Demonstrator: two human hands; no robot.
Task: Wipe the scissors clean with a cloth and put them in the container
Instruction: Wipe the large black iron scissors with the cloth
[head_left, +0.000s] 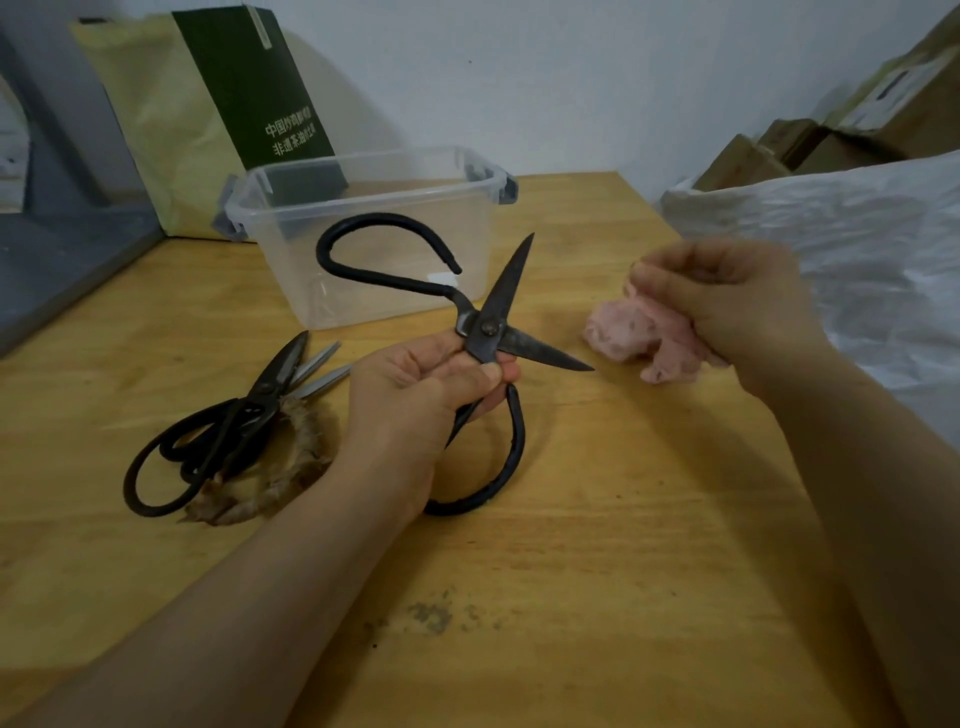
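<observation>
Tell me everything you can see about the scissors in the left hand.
The scissors are dark, worn-looking metal, with two large loop handles and short pointed blades spread open. The left hand grips them at the pivot, over the wooden table, in front of the clear container. The pink cloth is not touching them.

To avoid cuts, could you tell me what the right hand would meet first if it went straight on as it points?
Probably the lower blade of the black metal scissors; depth is unclear.

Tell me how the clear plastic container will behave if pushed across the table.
The container looks thin-walled and empty, so it is probably light and would slide easily on the wooden table. Its wide, low shape should resist tipping. The walls may flex if squeezed.
</observation>
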